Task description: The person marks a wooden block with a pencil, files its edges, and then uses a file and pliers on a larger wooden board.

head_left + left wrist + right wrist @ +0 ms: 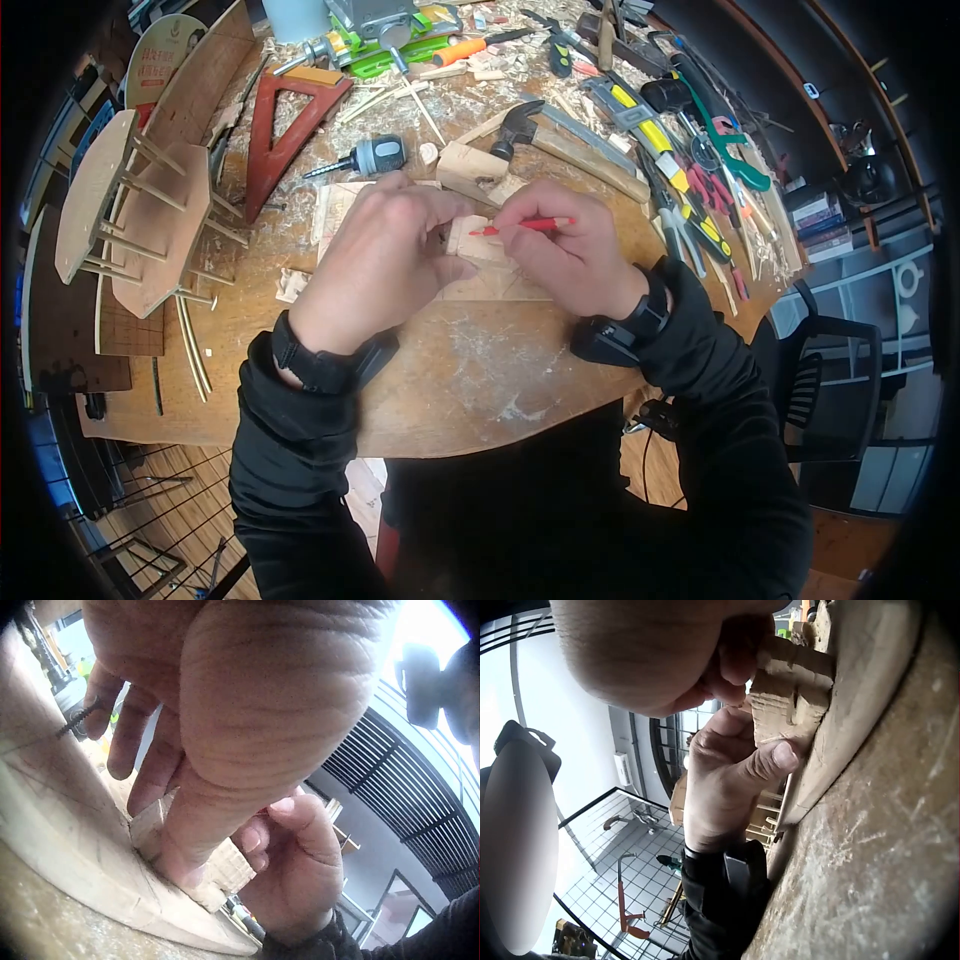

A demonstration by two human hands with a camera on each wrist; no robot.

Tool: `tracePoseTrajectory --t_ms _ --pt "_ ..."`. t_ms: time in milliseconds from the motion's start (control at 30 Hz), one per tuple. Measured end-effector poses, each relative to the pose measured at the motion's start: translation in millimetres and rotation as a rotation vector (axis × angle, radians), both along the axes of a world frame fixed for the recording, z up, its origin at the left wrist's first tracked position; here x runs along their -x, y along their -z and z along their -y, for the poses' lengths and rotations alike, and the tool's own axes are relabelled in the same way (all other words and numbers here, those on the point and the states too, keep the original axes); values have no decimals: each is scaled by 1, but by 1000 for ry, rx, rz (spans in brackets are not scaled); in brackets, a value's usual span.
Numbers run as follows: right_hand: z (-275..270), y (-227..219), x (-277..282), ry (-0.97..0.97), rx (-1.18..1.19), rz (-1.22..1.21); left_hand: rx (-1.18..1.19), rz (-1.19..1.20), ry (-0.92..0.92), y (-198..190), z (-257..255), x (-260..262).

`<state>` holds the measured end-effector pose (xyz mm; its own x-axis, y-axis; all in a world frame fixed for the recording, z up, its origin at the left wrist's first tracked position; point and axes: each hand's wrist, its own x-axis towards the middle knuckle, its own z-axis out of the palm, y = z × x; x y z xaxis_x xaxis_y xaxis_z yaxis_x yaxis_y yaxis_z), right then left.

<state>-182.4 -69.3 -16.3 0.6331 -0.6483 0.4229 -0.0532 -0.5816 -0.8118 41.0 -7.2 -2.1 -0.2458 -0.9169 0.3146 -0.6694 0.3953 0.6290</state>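
Curls of wood (510, 64) are lying thick across the back of our bench (460, 370), while the front edge is giving our arms room. Our left grip (385, 255) is clamping its thumb and fingers on a small wood block (776, 712), with the thumb pressing one side, probably so the block is not sliding. That block is sitting on a flat board (497, 290), right between our two hands, maybe because the board is making a good firm base. Our right grip (560, 250) is pinching a red pencil (537, 225) with its tip pointing at the top of the block; we cannot tell if it is touching. We are holding it low, near the tip, perhaps to steer it better. Just past the board, a hammer (585, 162) and a stubby screwdriver (378, 156) are lying near, likely for easy reaching. Farther left, a red triangle (262, 130) is resting beside a wooden stand with pegs (95, 205). Off to the right, many hand tools (655, 135) are lying in a heap.
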Motion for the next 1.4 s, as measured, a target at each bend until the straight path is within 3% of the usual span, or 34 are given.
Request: tracePoseTrajectory --t_ms 200,500,900,1067,1200,1400 --pt "2 4 2 -61 27 38 -1 -20 3 1 0 0" --pt "1 2 1 -5 -22 26 -21 2 -21 0 0 1" --pt "5 4 4 4 82 -27 -61 32 -20 1 0 1" --pt "2 -1 9 29 -55 1 -60 21 -23 1 0 0" --pt "3 -2 5 20 30 -3 -27 18 -12 4 1 -1" --pt "3 1 4 20 -50 -16 -96 3 -53 -1 0 2"
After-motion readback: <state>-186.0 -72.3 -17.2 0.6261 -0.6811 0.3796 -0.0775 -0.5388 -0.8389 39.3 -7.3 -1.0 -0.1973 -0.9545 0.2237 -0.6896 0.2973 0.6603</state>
